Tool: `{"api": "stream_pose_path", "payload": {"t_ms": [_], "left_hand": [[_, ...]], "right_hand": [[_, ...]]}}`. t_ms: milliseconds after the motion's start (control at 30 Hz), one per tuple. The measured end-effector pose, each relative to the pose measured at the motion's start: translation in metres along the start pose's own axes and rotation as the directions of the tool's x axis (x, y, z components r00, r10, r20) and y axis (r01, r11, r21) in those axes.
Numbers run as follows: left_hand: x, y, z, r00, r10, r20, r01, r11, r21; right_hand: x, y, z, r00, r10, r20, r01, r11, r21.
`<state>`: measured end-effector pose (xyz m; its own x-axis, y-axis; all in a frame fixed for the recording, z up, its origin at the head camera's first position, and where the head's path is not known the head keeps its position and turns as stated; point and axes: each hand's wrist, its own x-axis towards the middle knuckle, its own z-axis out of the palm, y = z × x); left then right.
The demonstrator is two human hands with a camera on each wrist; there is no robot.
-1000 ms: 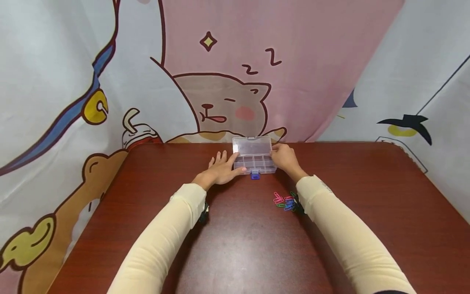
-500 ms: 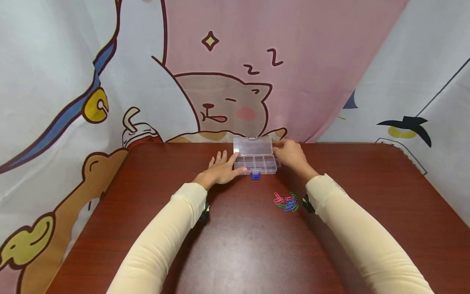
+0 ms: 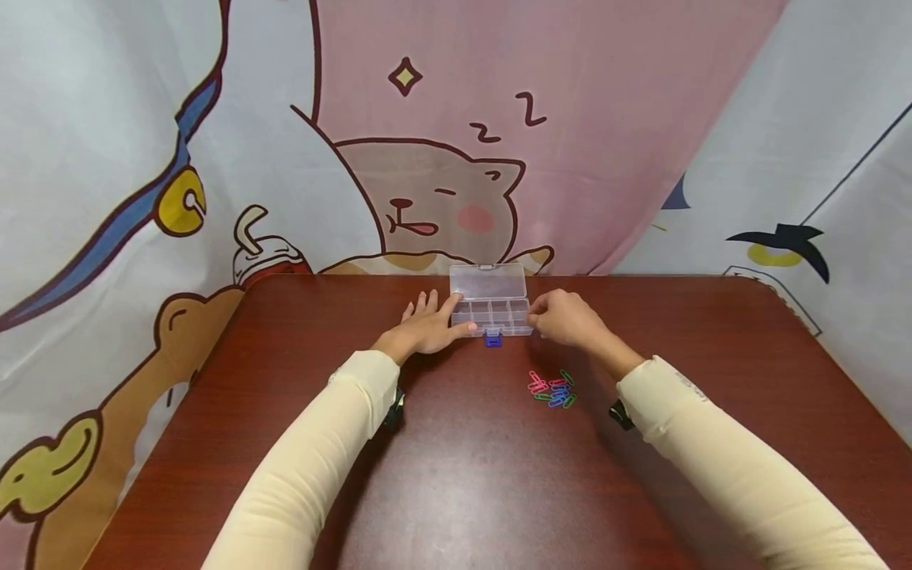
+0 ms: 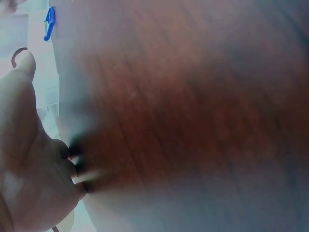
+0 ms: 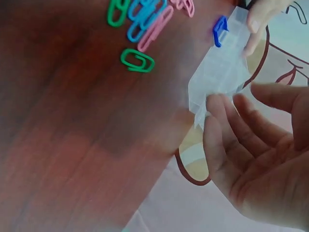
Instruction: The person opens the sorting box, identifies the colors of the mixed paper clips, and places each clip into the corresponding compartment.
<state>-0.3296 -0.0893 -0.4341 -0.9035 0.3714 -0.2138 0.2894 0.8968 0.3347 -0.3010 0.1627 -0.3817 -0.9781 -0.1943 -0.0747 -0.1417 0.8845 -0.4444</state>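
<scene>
Here, two hands (image 3: pixel 427 328) (image 3: pixel 568 318) touch one box (image 3: pixel 488 282) near three green clips (image 3: pixel 569 402).

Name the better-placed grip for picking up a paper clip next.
Probably the right grip: it is nearer the paper clips, while the left grip lies spread at the left end of the box, apparently steadying it.
</scene>
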Motion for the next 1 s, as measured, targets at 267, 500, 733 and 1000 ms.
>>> {"api": "stream_pose_path", "payload": {"t_ms": [267, 500, 733, 1000], "left_hand": [[0.008, -0.004, 0.003, 0.999, -0.012, 0.032, 0.013, 0.999, -0.032], [0.003, -0.001, -0.001, 0.999, -0.016, 0.045, 0.017, 0.999, -0.042], [-0.002, 0.002, -0.005, 1.000, -0.007, 0.029, 0.007, 1.000, -0.010], [-0.004, 0.003, -0.005, 0.999, -0.010, 0.036, 0.010, 1.000, -0.013]], "right_hand": [[-0.013, 0.003, 0.007, 0.984, 0.003, 0.178, -0.002, 1.000, -0.007], [-0.020, 0.002, 0.012, 0.962, 0.004, 0.272, 0.001, 1.000, -0.016], [-0.021, 0.000, 0.015, 0.950, 0.040, 0.309, -0.008, 0.995, -0.104], [-0.020, 0.000, 0.022, 0.944, 0.065, 0.323, -0.008, 0.985, -0.173]]}}
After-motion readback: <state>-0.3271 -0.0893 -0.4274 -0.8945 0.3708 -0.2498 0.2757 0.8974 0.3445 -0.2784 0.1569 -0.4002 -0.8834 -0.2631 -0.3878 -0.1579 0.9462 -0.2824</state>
